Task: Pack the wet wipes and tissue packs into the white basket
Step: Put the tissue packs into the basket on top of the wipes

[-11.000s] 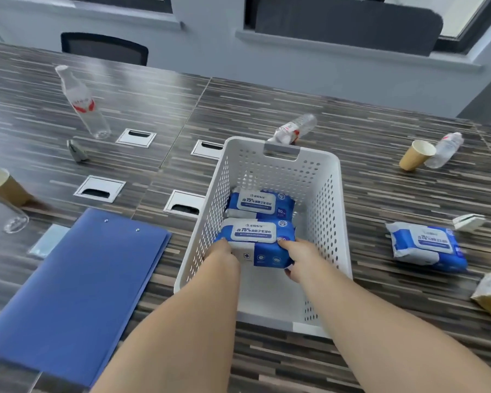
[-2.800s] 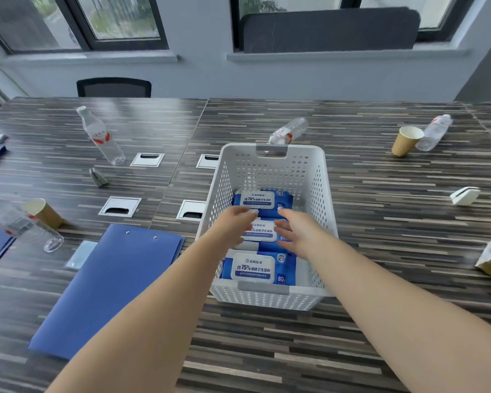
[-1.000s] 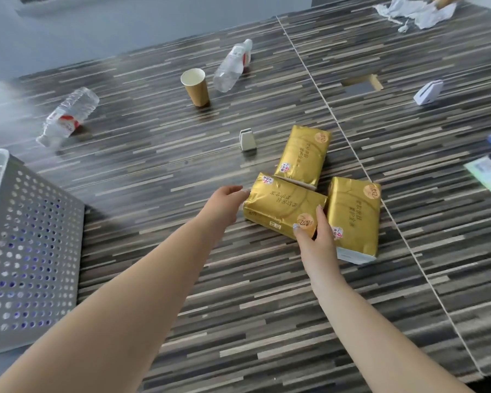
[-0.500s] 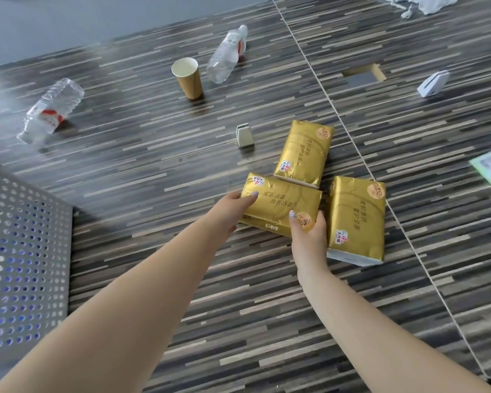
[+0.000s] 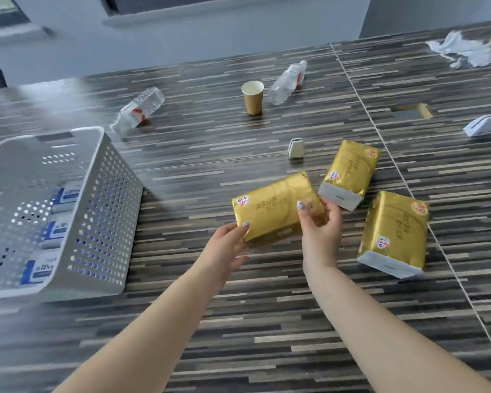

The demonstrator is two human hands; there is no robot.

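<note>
Both hands, left and right, grip one gold tissue pack above the striped desk. Two more gold packs lie right; the white basket holds wet wipes left. Beyond stand a paper cup and bottles.

Left hand and right hand reach forward, fingers curled, gripping.

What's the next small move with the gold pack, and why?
Probably carry the gold tissue pack, gripped at its ends by the left hand and right hand, leftward over the white basket. Wipes packs already lie inside; two gold packs remain on the table.
</note>
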